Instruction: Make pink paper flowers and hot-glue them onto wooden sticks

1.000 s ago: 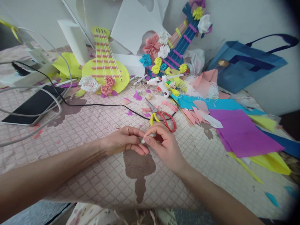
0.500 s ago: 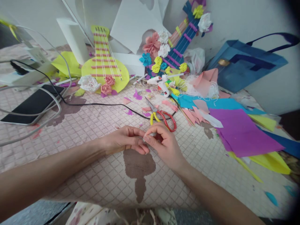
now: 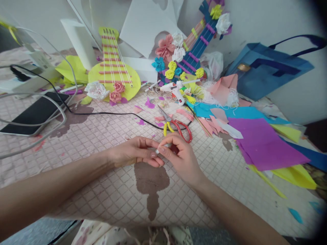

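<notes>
A small white piece (image 3: 157, 151), perhaps rolled or folded paper, is pinched between the thumb and fingers of my right hand (image 3: 177, 154). Most of it is hidden by the fingers. My left hand (image 3: 139, 151) meets it from the other side, its thumb and fingertips closed at the piece's left end. Just beyond the hands lie scissors (image 3: 181, 128) with red handles, touching a yellow-handled tool (image 3: 168, 127). A white glue gun (image 3: 176, 91) rests farther back, among paper scraps.
A yellow paper guitar (image 3: 114, 71) leans at the back left, a blue one (image 3: 198, 51) with paper flowers at the back right. Purple paper (image 3: 265, 144) lies to the right, before a blue bag (image 3: 263, 73). A black cable (image 3: 107, 113) crosses the cloth near a phone (image 3: 35, 114).
Both hands stay nearly in place. The fingers have shifted slightly, and a little more of the white piece shows between them.
</notes>
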The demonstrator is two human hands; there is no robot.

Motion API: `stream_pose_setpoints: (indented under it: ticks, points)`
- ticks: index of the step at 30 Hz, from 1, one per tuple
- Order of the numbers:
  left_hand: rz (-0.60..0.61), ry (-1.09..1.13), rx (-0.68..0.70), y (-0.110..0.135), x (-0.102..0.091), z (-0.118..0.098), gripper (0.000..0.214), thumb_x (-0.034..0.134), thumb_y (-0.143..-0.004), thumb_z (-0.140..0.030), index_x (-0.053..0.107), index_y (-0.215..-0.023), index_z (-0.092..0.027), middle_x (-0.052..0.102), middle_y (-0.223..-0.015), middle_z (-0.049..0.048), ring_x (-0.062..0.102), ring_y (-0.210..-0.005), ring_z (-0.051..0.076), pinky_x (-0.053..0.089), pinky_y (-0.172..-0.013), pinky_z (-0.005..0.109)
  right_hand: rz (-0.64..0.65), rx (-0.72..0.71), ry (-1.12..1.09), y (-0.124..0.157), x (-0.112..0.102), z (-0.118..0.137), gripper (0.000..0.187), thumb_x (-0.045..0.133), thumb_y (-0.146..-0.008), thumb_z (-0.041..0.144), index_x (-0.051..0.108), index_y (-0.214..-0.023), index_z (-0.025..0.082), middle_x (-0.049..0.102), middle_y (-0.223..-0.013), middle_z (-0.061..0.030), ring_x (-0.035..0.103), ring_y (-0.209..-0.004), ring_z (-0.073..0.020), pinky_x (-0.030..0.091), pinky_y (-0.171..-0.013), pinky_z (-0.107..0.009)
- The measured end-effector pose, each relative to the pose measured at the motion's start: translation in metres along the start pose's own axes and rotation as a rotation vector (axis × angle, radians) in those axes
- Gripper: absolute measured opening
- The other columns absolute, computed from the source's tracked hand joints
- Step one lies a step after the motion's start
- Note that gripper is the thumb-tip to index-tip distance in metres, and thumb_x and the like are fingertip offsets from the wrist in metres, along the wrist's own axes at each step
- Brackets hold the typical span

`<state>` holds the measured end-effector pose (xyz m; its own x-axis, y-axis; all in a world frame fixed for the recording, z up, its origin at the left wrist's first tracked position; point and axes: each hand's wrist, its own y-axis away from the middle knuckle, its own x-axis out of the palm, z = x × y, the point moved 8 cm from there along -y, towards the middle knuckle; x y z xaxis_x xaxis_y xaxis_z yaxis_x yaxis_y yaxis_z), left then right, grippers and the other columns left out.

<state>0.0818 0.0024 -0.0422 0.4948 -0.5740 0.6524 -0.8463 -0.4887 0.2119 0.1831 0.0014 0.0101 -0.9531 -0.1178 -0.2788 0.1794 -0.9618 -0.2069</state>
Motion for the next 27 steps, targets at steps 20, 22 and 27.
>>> stream_pose_setpoints:
  ticks: [20, 22, 27]
  points:
    - [-0.012, -0.039, 0.009, 0.0001, -0.0018, 0.0007, 0.02, 0.064, -0.083, -0.009, 0.068, -0.103, -0.012, 0.075, -0.085, 0.007, 0.071, -0.079, 0.013, 0.057, -0.075, 0.02, -0.002, 0.002, -0.01, 0.0002, -0.0006, -0.0015, 0.009, 0.063, -0.083, 0.026, 0.06, -0.077, 0.021, 0.054, -0.08, 0.0005, 0.051, -0.073, -0.0113, 0.044, -0.059, -0.024]
    - [-0.012, -0.045, 0.005, 0.0001, -0.0019, 0.0006, 0.019, 0.064, -0.083, -0.01, 0.068, -0.102, -0.011, 0.075, -0.085, 0.0072, 0.071, -0.079, 0.013, 0.057, -0.074, 0.02, -0.003, 0.006, -0.002, 0.0005, -0.001, -0.0016, 0.009, 0.063, -0.083, 0.026, 0.06, -0.076, 0.021, 0.053, -0.08, 0.0005, 0.051, -0.073, -0.0112, 0.043, -0.059, -0.023]
    - [-0.008, -0.069, 0.008, 0.0001, 0.0006, -0.0016, 0.016, 0.065, -0.083, -0.011, 0.068, -0.099, -0.011, 0.075, -0.082, 0.0072, 0.072, -0.077, 0.013, 0.057, -0.072, 0.019, -0.001, 0.01, 0.015, 0.0015, -0.0005, -0.0015, 0.009, 0.063, -0.083, 0.026, 0.061, -0.076, 0.02, 0.054, -0.08, 0.0003, 0.05, -0.072, -0.0111, 0.042, -0.057, -0.023]
